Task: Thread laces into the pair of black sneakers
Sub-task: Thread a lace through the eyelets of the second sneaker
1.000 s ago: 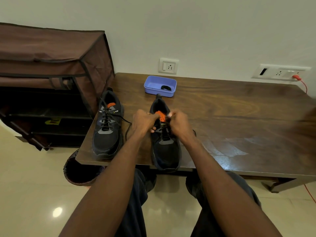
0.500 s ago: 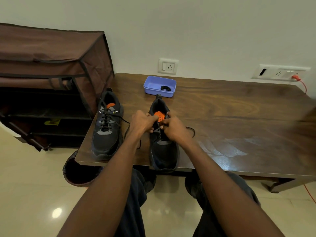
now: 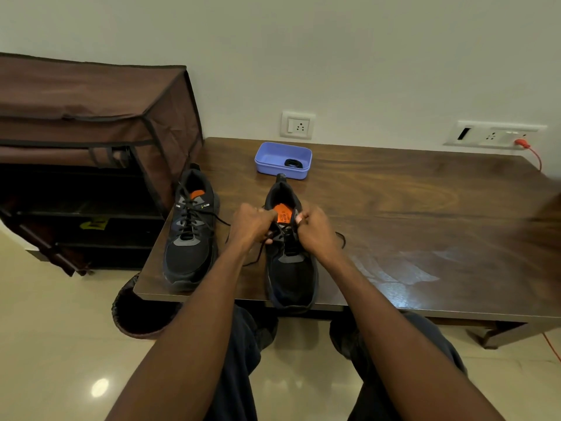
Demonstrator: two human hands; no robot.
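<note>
1. Since a second ago both of my hands have shifted a little up the shoe toward its tongue, and the loose lace now trails out on either side of the sneaker.
2. My left hand (image 3: 253, 221) is curled closed at the left side of the near sneaker (image 3: 290, 259), its fingers pinching the black lace (image 3: 267, 238) just by the eyelets.
3. My right hand (image 3: 315, 229) is curled too, at the right side of the same shoe, pinching the lace up by the orange insole (image 3: 282, 212); one fingertip shows pale at the top.
4. That sneaker sits on the counter (image 3: 394, 208) with its toe toward me, poking slightly over the front edge, heel pointing to the wall.
5. One end of the lace loops on the counter to the right of my right wrist; another strand drops down left of the shoe, under my left wrist.
6. The second sneaker (image 3: 189, 235) stands to the left, near the counter's left edge, already laced, its lace ends lying loose toward the middle.
7. Behind the near sneaker's heel sits a blue tray (image 3: 267, 161) with a small black thing (image 3: 293, 163) in it.
8. A brown fabric shoe rack (image 3: 91, 117) stands left of the counter, and a dark bin (image 3: 136, 317) is on the floor below the counter's corner.
</note>
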